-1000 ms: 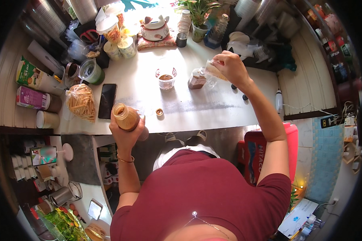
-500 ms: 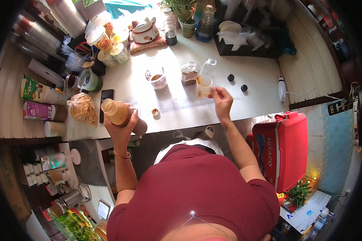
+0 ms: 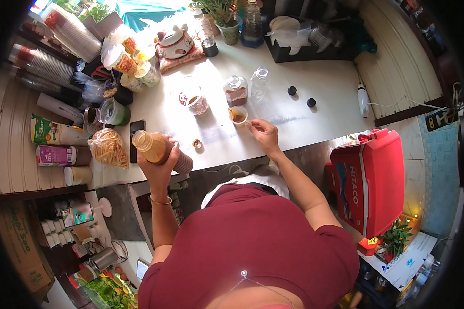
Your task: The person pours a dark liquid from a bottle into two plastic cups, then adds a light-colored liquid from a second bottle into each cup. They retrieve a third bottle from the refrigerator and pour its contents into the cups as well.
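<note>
My left hand [image 3: 159, 164] is wrapped round an uncapped clear bottle of brown liquid [image 3: 152, 148], ribbed along its lower part and tilted over the table's front edge. With pinched fingers my right hand [image 3: 263, 135] grips the rim of a small clear plastic cup [image 3: 237, 116], which has a little brown stuff and something orange-brown inside. Whether the cup rests on the table I cannot tell. Behind it are a part-filled squat bottle [image 3: 236, 92] and an empty clear bottle [image 3: 259, 85]. An upturned small cap [image 3: 197, 144] and a tub with brown contents [image 3: 197, 105] lie between my hands.
Two black caps [image 3: 292, 90] sit at the right on the white table [image 3: 314, 123]. To the left are a bag of brown sticks [image 3: 108, 148], a dark phone [image 3: 137, 135] and stacked cups [image 3: 72, 33]. A red cooler box [image 3: 368, 183] stands at my right.
My right hand has brought the small cup left and lower, from tilted to more upright. My left hand keeps hold of the bottle. The whole view has shifted slightly.
</note>
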Demonstrator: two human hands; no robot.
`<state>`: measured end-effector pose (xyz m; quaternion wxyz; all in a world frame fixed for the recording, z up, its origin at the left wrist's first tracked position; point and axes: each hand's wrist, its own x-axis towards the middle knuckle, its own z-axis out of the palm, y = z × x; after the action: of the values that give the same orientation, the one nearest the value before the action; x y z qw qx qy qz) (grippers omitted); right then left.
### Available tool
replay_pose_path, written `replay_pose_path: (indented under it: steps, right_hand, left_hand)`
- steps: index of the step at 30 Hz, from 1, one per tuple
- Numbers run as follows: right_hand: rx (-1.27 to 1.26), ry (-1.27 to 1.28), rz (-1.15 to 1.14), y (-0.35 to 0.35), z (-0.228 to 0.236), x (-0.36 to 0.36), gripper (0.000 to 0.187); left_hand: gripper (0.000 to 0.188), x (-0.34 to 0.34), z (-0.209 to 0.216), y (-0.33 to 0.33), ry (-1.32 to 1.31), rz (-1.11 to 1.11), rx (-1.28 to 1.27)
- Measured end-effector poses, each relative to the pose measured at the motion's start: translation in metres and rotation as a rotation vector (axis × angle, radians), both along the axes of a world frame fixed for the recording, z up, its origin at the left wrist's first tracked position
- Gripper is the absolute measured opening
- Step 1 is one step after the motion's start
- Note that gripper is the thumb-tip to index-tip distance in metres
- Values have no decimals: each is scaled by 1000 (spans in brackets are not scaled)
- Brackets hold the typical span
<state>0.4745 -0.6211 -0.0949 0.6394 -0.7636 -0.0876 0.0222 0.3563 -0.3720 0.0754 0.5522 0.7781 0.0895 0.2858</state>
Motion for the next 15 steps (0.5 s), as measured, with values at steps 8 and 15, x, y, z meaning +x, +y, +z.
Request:
replay_pose_path:
  steps: [8,15]
  right_hand:
    - [147,-123,90,3,41,-1,10]
    - [344,-367,116,25,135,-5,9]
  left_hand:
    - [42,5,21,-1,106,-82,185]
    - [48,31,88,-10,231,-309,634]
